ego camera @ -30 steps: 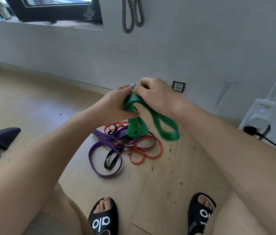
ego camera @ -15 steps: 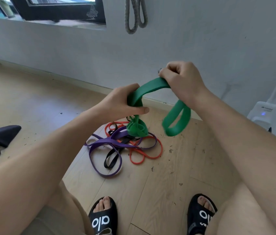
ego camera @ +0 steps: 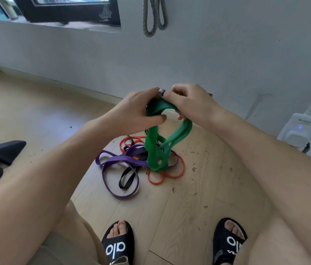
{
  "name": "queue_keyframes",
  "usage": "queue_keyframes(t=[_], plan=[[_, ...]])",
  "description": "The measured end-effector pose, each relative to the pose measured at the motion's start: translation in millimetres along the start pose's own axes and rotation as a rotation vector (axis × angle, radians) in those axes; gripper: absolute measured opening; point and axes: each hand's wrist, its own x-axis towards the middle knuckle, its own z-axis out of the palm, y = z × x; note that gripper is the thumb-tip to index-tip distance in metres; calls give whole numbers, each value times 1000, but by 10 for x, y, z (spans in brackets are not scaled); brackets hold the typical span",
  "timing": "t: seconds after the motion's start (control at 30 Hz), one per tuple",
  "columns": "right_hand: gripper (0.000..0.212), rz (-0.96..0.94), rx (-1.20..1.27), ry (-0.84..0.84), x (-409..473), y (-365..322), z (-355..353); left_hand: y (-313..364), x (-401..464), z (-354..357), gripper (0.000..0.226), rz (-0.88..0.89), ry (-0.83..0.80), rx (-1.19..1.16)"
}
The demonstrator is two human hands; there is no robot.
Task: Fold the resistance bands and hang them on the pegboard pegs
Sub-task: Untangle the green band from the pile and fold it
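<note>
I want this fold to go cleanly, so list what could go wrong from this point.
1. The green band is gripped by both the left hand and right hand, but its loops hang uneven; one may slip and undo the fold.
2. Its lower loops dangle into the purple band and orange band on the floor; lifting could snag them.

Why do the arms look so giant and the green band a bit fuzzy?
Head view: the wide-angle lens stretches whatever sits near the edges, so the forearms balloon and the wall bends; the green band is slightly smeared between the left hand and right hand; daylight from the window lights the room softly, with no harsh glare on the floor.
</note>
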Motion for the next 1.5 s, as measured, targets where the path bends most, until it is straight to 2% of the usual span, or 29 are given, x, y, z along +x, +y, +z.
queue_keyframes(t=[0.13, 0.27, 0.4, 0.47, 0.53, 0.63, 0.77, 0.83, 0.9, 1.03, 1.13, 1.23, 1.37, 1.5], plan=[[39, -87, -4, 87, 21, -100, 61, -122, -9, 9, 36, -81, -82, 4], [51, -112, 53, 83, 5, -158, 64, -153, -6, 180, 30, -122, -175, 9], [59, -109, 141, 129, -17, -127, -95, -285, -53, 208, 34, -149, -182, -136], [62, -82, 74, 130, -33, -61, -183, -280, -54, 171, 31, -143, -158, -130], [57, -17, -113, 112, -52, 39, -269, -244, -43, 104, 24, -135, -106, -121], [50, 105, -284, 9, -97, 202, -336, -129, -44, -20, 21, -111, 10, -206], [74, 148, -89, -134, -109, 211, -202, 48, -47, -63, 25, -87, 56, -266], [79, 132, 72, -155, -113, 133, -105, 94, -42, -43, 29, -63, 69, -243], [67, 82, 149, -140, -122, 70, -56, 111, -36, -38, 32, -50, 90, -215], [40, -14, 38, -108, -151, 35, -80, 53, -52, -53, 29, -81, 82, -154], [35, -42, 22, -118, -152, 22, -56, 6, -78, -54, 25, -98, 77, -128], [31, -34, -14, -59, -105, 11, 5, -32, -99, -58, 25, -108, 90, -81], [31, -37, 46, -30, -64, 0, 18, -117, -90, -41, 25, -142, -25, -122], [29, -42, 161, 1, -69, -69, -82, -318, -157, 22, 30, -190, -304, -114]])
